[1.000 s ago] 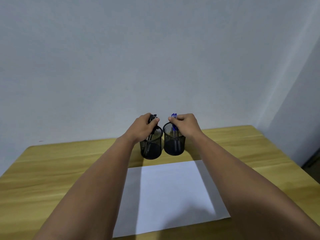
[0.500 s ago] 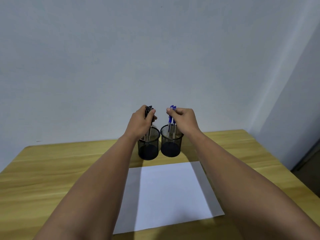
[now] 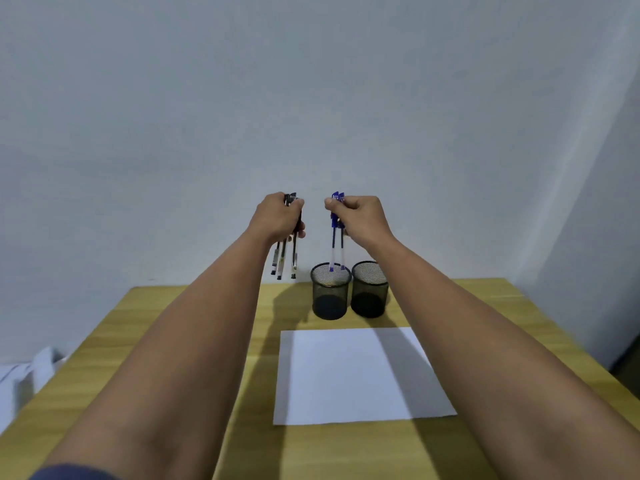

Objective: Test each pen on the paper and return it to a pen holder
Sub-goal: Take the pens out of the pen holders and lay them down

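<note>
My left hand (image 3: 278,216) grips a bunch of three black pens (image 3: 284,259) that hang tips down, above the table and left of the holders. My right hand (image 3: 360,216) grips two blue pens (image 3: 335,244), whose tips hang just over the rim of the left black mesh pen holder (image 3: 329,299). The right mesh pen holder (image 3: 370,296) stands beside it, touching or nearly so. Both holders look empty. A white sheet of paper (image 3: 356,375) lies flat in front of the holders.
The wooden table (image 3: 104,358) stands against a plain white wall. White cloth (image 3: 24,375) shows beyond the table's left edge. The table's right edge runs near a darker wall corner.
Both hands have lifted their pens up and fully out of the two holders. The view has shifted, so the holders and paper now sit further right.
</note>
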Demonstrator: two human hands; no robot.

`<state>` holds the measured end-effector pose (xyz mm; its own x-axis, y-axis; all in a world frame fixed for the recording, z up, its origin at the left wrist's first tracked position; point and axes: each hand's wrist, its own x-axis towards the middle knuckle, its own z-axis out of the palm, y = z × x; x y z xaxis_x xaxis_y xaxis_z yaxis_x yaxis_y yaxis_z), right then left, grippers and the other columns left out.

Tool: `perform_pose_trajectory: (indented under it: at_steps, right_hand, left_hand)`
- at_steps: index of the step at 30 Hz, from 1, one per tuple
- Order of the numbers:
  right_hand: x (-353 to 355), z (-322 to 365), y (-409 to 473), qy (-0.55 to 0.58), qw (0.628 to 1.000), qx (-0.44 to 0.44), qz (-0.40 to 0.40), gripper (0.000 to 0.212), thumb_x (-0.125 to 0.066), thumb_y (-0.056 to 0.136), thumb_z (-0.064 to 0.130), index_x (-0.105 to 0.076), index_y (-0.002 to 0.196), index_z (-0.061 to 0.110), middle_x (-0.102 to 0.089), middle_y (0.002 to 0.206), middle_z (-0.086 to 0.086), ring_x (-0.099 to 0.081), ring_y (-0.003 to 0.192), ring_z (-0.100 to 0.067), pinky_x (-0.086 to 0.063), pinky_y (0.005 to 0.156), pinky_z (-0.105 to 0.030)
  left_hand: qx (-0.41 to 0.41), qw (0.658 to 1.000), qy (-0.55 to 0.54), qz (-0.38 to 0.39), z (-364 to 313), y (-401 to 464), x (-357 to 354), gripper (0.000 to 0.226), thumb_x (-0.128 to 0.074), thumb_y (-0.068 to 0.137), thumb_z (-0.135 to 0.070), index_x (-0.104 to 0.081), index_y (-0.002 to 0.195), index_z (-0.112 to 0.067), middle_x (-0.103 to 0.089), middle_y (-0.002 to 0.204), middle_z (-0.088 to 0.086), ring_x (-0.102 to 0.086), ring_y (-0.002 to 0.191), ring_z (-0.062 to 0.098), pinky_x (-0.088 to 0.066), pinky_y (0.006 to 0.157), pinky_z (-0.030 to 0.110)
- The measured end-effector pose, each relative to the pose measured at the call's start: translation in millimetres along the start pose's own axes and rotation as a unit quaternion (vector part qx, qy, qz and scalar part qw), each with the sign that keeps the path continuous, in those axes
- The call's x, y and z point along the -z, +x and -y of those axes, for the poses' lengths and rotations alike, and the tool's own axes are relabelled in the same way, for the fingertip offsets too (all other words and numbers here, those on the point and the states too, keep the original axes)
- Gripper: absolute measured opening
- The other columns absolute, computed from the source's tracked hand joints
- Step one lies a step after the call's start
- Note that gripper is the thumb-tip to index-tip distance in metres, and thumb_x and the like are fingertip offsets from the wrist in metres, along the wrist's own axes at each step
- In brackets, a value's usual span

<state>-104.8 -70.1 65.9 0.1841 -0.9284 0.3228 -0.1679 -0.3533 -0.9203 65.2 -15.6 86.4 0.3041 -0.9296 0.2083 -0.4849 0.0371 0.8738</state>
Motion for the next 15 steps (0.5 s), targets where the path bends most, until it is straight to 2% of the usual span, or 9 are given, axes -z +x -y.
perform_pose_trajectory:
  at_steps: [4,8,11,13,15]
  right_hand:
    - [-38,-5,-21,0.002,0.996,-0.05,0.075,0.036,-0.075,0.101,0.03,-0.079,0.105,-0.005,-0.061,0.077,-0.007,-0.056,0.063,-0.013,-0.053,0.055,-0.016]
    - [-83,-30,-36,0.011,0.982,-0.126,0.139,0.033,-0.076,0.099,0.031,-0.081,0.106,-0.001,-0.066,0.077,-0.005,-0.06,0.065,-0.013,-0.058,0.059,-0.022]
    - [-121,-56,-44,-0.009,0.97,-0.171,0.173,0.038,-0.08,0.096,0.03,-0.08,0.1,-0.007,-0.067,0.081,-0.012,-0.062,0.069,-0.02,-0.057,0.055,-0.025]
    - [-147,-75,-49,-0.034,0.961,-0.196,0.193,0.036,-0.083,0.093,0.028,-0.077,0.091,-0.008,-0.064,0.079,-0.017,-0.062,0.069,-0.028,-0.054,0.06,-0.032]
    - [-169,-92,-53,-0.055,0.952,-0.219,0.208,0.033,-0.087,0.089,0.026,-0.07,0.079,-0.001,-0.065,0.076,-0.025,-0.072,0.073,-0.042,-0.057,0.065,-0.044]
  left_hand:
    - [0.071,0.997,0.025,-0.006,31,-16,32,0.022,-0.049,0.104,-0.031,-0.057,0.099,-0.011,-0.077,0.084,0.014,-0.078,0.078,0.029,-0.055,0.07,0.037]
    - [0.158,0.987,0.029,0.003,86,-29,51,0.026,-0.053,0.104,-0.029,-0.058,0.1,-0.004,-0.074,0.085,0.015,-0.078,0.08,0.033,-0.058,0.075,0.042]
    - [0.22,0.974,0.054,0.02,138,-33,59,0.032,-0.062,0.098,-0.032,-0.059,0.097,-0.001,-0.074,0.097,0.022,-0.076,0.087,0.036,-0.061,0.086,0.053]
    - [0.249,0.965,0.086,0.018,168,-37,61,0.033,-0.066,0.096,-0.034,-0.06,0.094,-0.002,-0.074,0.099,0.022,-0.075,0.088,0.036,-0.061,0.086,0.049]
    - [0.263,0.957,0.123,0.015,189,-41,62,0.035,-0.068,0.095,-0.036,-0.059,0.094,-0.002,-0.069,0.094,0.017,-0.068,0.085,0.032,-0.055,0.076,0.037]
